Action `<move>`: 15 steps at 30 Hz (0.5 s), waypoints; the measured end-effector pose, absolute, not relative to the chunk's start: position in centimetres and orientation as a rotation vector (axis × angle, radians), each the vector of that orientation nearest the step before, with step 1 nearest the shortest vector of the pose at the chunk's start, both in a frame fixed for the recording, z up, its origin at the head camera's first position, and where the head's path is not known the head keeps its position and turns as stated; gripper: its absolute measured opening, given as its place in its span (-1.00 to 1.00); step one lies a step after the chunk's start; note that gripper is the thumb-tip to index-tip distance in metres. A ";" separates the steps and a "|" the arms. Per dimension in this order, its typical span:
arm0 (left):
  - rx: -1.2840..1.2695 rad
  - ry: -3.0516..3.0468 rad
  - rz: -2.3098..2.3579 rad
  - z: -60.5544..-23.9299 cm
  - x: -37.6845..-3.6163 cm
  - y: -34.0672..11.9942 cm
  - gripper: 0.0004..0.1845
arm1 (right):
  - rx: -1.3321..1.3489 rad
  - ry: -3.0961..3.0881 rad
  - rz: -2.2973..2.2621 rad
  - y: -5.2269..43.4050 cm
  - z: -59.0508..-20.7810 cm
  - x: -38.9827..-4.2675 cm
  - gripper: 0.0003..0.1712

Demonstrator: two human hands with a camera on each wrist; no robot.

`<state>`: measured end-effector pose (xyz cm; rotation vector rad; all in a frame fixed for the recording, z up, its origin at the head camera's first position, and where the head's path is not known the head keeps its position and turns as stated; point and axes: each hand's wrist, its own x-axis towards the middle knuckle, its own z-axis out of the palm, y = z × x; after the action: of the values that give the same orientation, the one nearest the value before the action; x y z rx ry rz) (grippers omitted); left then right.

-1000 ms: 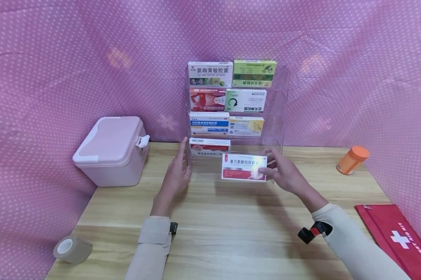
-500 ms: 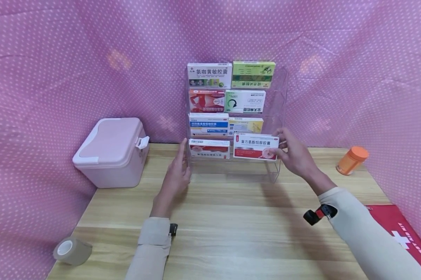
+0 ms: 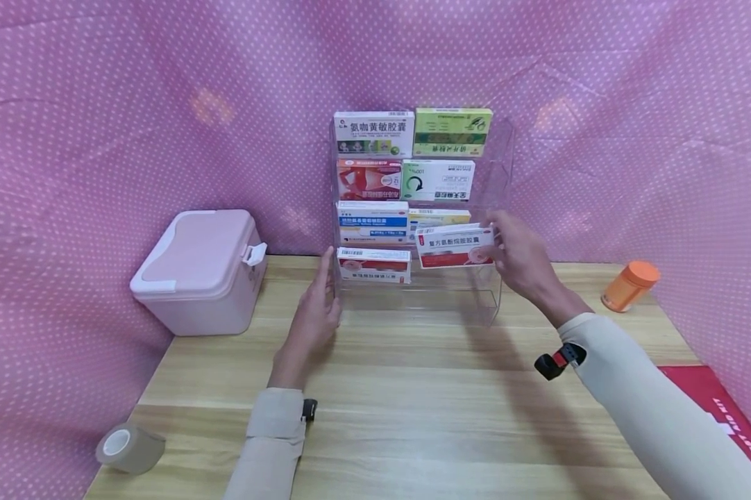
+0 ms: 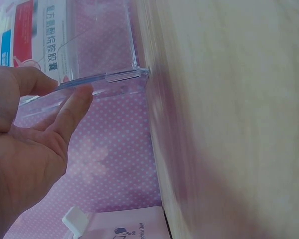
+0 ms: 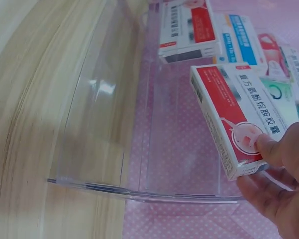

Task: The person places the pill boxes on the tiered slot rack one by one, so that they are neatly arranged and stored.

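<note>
My right hand (image 3: pixel 519 257) pinches a red and white medicine box (image 3: pixel 454 244) between thumb and fingers. The box tilts slightly in front of the lower right of a clear tiered display rack (image 3: pixel 450 305). In the right wrist view, my thumb presses the box's printed face (image 5: pixel 246 107) near one end. My left hand (image 3: pixel 314 305) pinches the rack's left side edge, thumb on one side and fingers on the other in the left wrist view. A matching red and white medicine box (image 3: pixel 374 266) sits on the lower left of the rack.
Several other medicine boxes, such as a green one (image 3: pixel 453 132), stand in pairs on the upper tiers. A pink lidded chest (image 3: pixel 197 271) is at left, a tape roll (image 3: pixel 130 448) front left. At right are an orange bottle (image 3: pixel 628 286) and a red first aid pouch (image 3: pixel 713 403).
My right hand has lifted the medicine box from low in front of the rack, up to its lower right tier and slightly higher, now tilted. The left hand stays on the rack's edge.
</note>
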<state>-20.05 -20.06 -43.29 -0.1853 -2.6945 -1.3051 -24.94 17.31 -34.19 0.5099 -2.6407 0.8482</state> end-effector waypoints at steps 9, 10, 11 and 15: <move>-0.180 -2.699 -1.295 -43.2 -20.1 -19.9 0.21 | 0.517 -2.690 0.788 16.8 -36.2 -25.5 -0.57; -0.172 -2.702 -1.297 -43.1 -20.0 -19.8 0.21 | 0.521 -2.690 0.790 16.8 -36.3 -25.4 -0.58; -0.162 -2.706 -1.298 -43.1 -20.0 -19.8 0.22 | 0.523 -2.692 0.785 16.8 -36.5 -25.4 -0.59; -0.133 -2.715 -1.303 -43.0 -20.0 -19.8 0.23 | 0.526 -2.700 0.785 16.7 -36.8 -25.3 -0.64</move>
<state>-19.98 -19.84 -42.96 -0.1334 -2.7151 -1.3025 -25.30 16.65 -36.79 0.5258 -2.6999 0.7850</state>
